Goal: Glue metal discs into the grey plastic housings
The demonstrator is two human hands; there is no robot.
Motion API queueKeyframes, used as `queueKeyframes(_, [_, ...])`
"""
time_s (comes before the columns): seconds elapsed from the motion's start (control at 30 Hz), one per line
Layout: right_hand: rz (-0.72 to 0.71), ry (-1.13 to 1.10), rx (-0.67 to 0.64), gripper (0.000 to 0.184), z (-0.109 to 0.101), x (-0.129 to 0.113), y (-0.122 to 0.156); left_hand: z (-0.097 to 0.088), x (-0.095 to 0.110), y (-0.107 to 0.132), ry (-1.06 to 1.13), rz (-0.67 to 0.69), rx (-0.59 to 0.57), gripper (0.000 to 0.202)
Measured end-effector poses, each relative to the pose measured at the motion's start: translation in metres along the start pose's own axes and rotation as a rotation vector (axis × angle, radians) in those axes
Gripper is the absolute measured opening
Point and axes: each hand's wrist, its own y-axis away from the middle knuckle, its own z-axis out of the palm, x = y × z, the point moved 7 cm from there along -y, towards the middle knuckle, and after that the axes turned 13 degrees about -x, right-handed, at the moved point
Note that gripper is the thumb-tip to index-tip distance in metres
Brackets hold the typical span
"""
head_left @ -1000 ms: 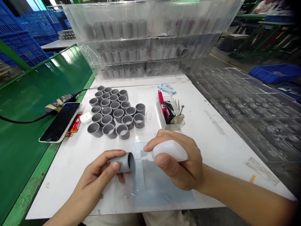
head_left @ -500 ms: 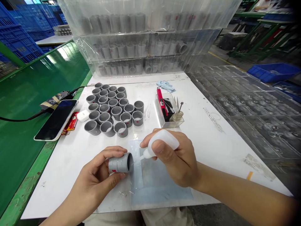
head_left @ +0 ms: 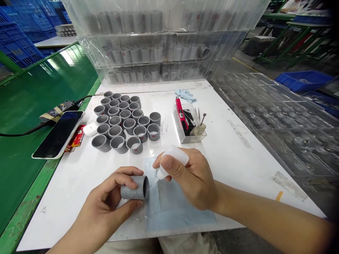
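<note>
My left hand (head_left: pixel 109 201) grips a short grey pipe sleeve (head_left: pixel 129 192) lying on its side in the fingers, its open end facing right. Small clear drops show on its outer wall. In my right hand (head_left: pixel 193 176) is a white squeeze bottle (head_left: pixel 176 155), tilted so its nozzle points down and left. The nozzle tip is close to the sleeve's open end, a small gap apart. Beneath both hands lies a light blue sheet (head_left: pixel 182 218) on the white table (head_left: pixel 233 169). Several more grey sleeves (head_left: pixel 129 125) stand upright in a group beyond my left hand.
A clear box (head_left: pixel 190 139) holds a red cutter (head_left: pixel 181 113), tweezers and a small jar. A phone (head_left: pixel 59 135) and a white earbud case (head_left: pixel 90 129) lie at left. Stacked clear bins (head_left: pixel 132 74) of sleeves stand behind; clear trays (head_left: pixel 278 116) are at right.
The bottle in my right hand has moved left and slightly down, nearer the sleeve. My left hand has turned the sleeve, hiding its red mark, and a finger now lies across it.
</note>
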Motion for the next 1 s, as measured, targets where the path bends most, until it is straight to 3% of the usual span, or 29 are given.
queueKeyframes(0.53, [0.072, -0.020, 0.005, 0.050, 0.0012, 0.0095, 0.0022, -0.0010, -0.0021, 0.0001, -0.010, -0.014, 0.009, 0.018])
queueKeyframes(1.0, [0.025, 0.098, 0.075, 0.047, -0.0045, 0.0019, 0.0000, 0.0000, -0.0026, 0.0001, -0.002, -0.015, 0.006, 0.017])
